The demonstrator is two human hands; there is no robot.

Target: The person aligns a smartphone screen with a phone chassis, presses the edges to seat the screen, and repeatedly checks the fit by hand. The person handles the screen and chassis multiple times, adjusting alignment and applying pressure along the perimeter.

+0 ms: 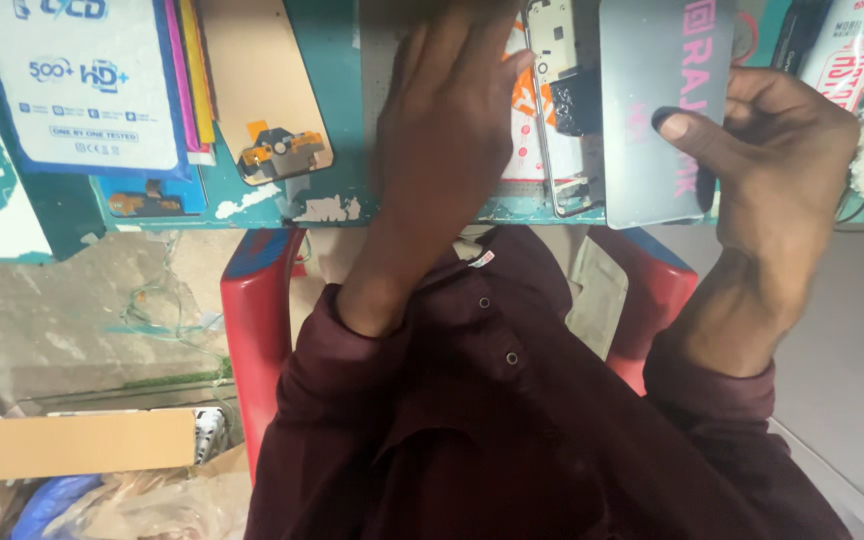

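Overhead, looking down. Left hand [452,110] lies flat, palm down, fingers spread open, on a bare phone frame [562,100] at the table [332,120] edge. Right hand [772,170] grips a grey panel [657,95] by its right edge, thumb pressed on its face; the panel sits just right of the frame, overlapping it. Left of the left hand: a tan board with an orange flex cable [277,150], then a white-and-blue box [82,85]. Below both hands, a red chair [257,330].
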